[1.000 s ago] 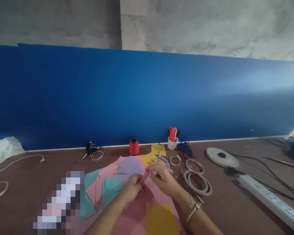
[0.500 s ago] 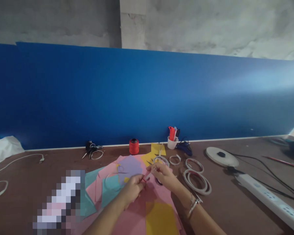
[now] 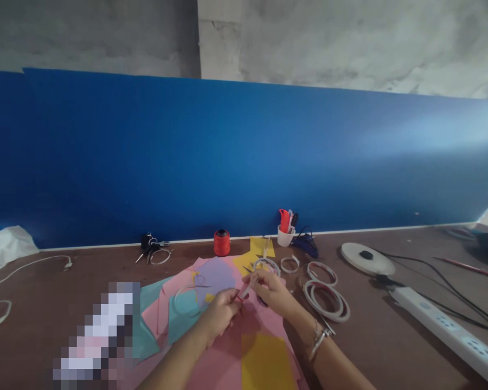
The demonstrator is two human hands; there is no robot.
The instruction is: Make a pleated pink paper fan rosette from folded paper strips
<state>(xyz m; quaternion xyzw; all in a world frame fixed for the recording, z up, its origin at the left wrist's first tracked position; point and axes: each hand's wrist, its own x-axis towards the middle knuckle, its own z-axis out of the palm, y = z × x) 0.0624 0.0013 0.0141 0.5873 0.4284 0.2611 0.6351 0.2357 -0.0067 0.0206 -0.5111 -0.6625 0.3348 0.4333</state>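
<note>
My left hand (image 3: pixel 223 311) is closed over the pink paper, with a small strip (image 3: pixel 244 292) of pale pink and red pinched at its fingertips. My right hand (image 3: pixel 269 287) is also closed, and its thumb and fingers grip the upper end of that same strip. Fingers cover part of the strip, so its exact kind is unclear. Pink sheets (image 3: pixel 223 363) of paper lie beneath both hands. A yellow sheet (image 3: pixel 266 360) rests in front, and teal paper (image 3: pixel 183 311) and purple paper (image 3: pixel 217 276) lie to the left. Dark pointed tips (image 3: pixel 248 267) show just beyond my right hand.
A red thread spool (image 3: pixel 222 243) and a white cup (image 3: pixel 285 236) of pens stand by the blue partition (image 3: pixel 228 157). Coiled white strips (image 3: pixel 328 300) lie on the right, near a power strip (image 3: pixel 447 330) and a round white lid (image 3: pixel 367 259). Keys (image 3: pixel 149 250) sit back left.
Both hands keep almost the same pose around the small strip. The whole view has shifted very slightly.
</note>
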